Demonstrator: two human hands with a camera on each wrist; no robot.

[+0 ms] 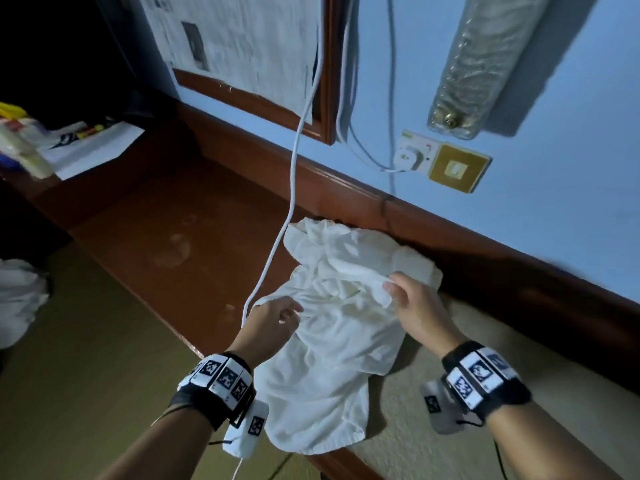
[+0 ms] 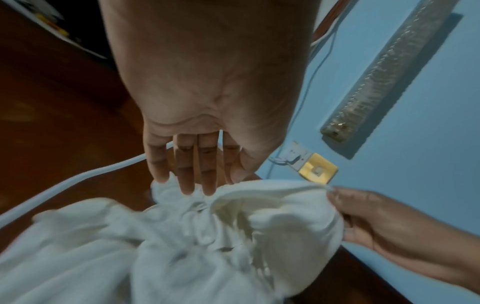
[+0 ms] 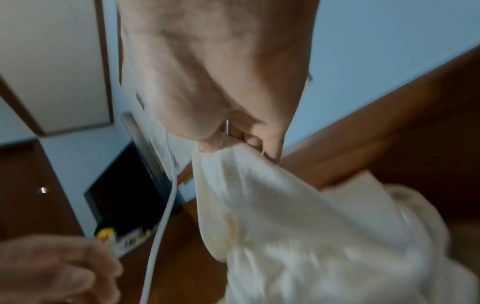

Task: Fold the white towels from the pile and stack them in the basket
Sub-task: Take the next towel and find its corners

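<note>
Pretty early going here; the white towel (image 1: 332,327) lies crumpled on the wooden ledge (image 1: 194,216), half hanging off its edge, no fold in it yet; right hand (image 1: 414,308) pinches an edge, left hand (image 1: 273,322) touches it with straight fingers; no basket visible.

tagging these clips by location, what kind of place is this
Probably a room in a home or guesthouse, though that is a guess. A built-in wooden counter runs along a blue wall with a socket and a trailing white cable; a crumpled white towel lies on the counter, overhanging the carpet.
</note>
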